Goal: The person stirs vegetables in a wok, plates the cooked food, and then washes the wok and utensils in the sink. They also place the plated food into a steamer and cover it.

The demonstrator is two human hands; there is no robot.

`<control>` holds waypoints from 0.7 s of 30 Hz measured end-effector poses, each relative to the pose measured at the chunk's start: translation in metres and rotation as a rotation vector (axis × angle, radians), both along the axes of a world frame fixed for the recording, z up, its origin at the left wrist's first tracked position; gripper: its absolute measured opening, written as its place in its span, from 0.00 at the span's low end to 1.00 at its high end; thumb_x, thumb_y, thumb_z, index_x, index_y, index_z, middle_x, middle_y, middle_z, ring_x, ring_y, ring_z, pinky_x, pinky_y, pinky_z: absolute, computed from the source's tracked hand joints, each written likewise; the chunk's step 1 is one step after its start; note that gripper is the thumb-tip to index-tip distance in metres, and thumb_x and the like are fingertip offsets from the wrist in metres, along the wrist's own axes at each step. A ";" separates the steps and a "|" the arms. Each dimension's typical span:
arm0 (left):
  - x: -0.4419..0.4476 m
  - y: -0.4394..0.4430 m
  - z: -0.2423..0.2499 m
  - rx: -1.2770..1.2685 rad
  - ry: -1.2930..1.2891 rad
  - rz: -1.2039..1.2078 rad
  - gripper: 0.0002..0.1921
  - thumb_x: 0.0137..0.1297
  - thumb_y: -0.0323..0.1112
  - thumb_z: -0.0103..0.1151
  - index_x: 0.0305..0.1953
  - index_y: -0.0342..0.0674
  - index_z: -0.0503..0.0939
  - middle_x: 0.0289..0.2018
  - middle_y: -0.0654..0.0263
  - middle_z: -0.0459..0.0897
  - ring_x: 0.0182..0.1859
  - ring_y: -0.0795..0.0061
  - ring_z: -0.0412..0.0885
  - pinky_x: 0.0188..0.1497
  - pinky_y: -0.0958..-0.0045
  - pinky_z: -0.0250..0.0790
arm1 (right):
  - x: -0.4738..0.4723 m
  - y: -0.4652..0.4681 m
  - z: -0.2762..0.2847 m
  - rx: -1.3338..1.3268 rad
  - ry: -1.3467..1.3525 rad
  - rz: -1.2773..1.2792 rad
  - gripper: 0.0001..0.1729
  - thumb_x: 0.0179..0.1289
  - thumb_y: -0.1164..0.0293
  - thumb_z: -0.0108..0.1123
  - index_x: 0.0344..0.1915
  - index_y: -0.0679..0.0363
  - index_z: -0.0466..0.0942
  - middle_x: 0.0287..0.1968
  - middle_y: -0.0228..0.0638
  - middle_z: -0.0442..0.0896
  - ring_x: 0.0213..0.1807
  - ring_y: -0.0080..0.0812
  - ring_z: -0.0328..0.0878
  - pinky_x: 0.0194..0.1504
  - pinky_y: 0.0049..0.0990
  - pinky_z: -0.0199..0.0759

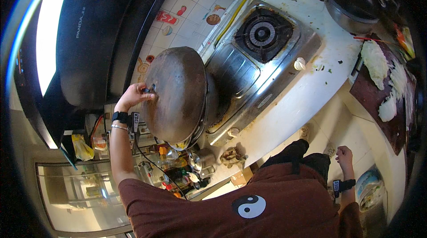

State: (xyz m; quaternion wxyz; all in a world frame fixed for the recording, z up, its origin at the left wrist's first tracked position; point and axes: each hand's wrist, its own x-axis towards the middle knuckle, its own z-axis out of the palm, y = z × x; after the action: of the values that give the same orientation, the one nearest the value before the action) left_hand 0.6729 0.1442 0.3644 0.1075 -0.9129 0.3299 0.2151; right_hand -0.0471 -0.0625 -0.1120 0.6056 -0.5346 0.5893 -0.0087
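Note:
With its thumb and fingers, my left hand (pixel 136 96) grips the small knob of a large, worn, domed metal lid (pixel 176 94). Under the lid shows the dark rim of a wok (pixel 211 101), at the left burner of a steel gas stove (pixel 247 71); the wok's contents are hidden. My right hand (pixel 344 156) hangs low beside my body, its fingers loosely bent, with nothing visible in it. The stove's other burner (pixel 262 33) has no pot on it and no flame shows there.
Cut pale leafy vegetable (pixel 375 64) lies on a dark cutting board (pixel 367 87) at right. A deep black pan (pixel 350 1) stands behind it. Bottles, a metal pitcher (pixel 201 159) and a crumpled bag (pixel 233 156) stand left of the stove. A black range hood (pixel 90 37) overhangs the left side.

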 end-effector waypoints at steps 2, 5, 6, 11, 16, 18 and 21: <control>-0.002 -0.003 -0.001 0.024 -0.013 0.015 0.18 0.56 0.38 0.72 0.41 0.31 0.81 0.32 0.71 0.82 0.37 0.83 0.75 0.41 0.74 0.71 | 0.004 -0.003 -0.001 -0.017 -0.046 0.014 0.10 0.66 0.72 0.52 0.43 0.65 0.77 0.29 0.37 0.80 0.22 0.26 0.78 0.22 0.24 0.73; -0.007 -0.005 -0.005 -0.055 -0.020 0.048 0.23 0.50 0.47 0.75 0.37 0.33 0.81 0.25 0.64 0.79 0.30 0.76 0.75 0.35 0.70 0.70 | 0.004 -0.009 0.000 0.027 0.024 0.034 0.11 0.68 0.72 0.52 0.44 0.65 0.77 0.30 0.36 0.80 0.22 0.25 0.77 0.22 0.24 0.72; -0.008 -0.005 -0.004 -0.087 -0.025 -0.034 0.23 0.50 0.48 0.75 0.37 0.34 0.81 0.27 0.63 0.79 0.31 0.73 0.76 0.36 0.69 0.70 | 0.002 -0.011 0.001 0.006 0.018 0.030 0.11 0.68 0.71 0.52 0.45 0.64 0.77 0.30 0.36 0.80 0.22 0.25 0.77 0.21 0.24 0.71; -0.017 -0.001 0.005 0.024 -0.185 -0.151 0.28 0.51 0.55 0.71 0.46 0.41 0.80 0.47 0.59 0.75 0.47 0.60 0.75 0.49 0.63 0.69 | -0.015 -0.016 -0.001 0.061 0.018 -0.025 0.12 0.68 0.69 0.54 0.47 0.62 0.77 0.29 0.35 0.80 0.21 0.24 0.76 0.20 0.23 0.69; -0.045 -0.002 0.018 -0.071 -0.265 -0.256 0.28 0.53 0.52 0.70 0.52 0.45 0.79 0.58 0.58 0.71 0.61 0.58 0.70 0.62 0.62 0.65 | -0.033 -0.015 -0.012 0.061 -0.052 -0.020 0.11 0.67 0.69 0.53 0.45 0.63 0.77 0.29 0.35 0.79 0.20 0.24 0.75 0.20 0.22 0.69; -0.068 -0.005 0.034 -0.094 -0.449 -0.440 0.26 0.58 0.48 0.67 0.55 0.44 0.77 0.63 0.56 0.68 0.65 0.56 0.66 0.66 0.61 0.61 | -0.039 -0.009 -0.011 0.018 -0.041 -0.030 0.11 0.66 0.70 0.54 0.44 0.63 0.77 0.29 0.34 0.80 0.22 0.23 0.76 0.20 0.22 0.70; -0.137 -0.009 0.044 -0.399 -0.560 -0.448 0.21 0.66 0.35 0.59 0.60 0.43 0.74 0.66 0.57 0.66 0.69 0.59 0.63 0.69 0.57 0.58 | -0.043 0.003 0.002 -0.093 0.061 0.018 0.12 0.61 0.72 0.56 0.43 0.67 0.78 0.30 0.37 0.82 0.29 0.30 0.80 0.28 0.29 0.75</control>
State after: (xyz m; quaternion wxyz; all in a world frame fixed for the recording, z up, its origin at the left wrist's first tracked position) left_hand 0.5355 0.1348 0.4089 0.0579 -0.8448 0.5136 -0.1388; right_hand -0.0904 -0.0595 -0.1099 0.5618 -0.5676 0.6016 -0.0144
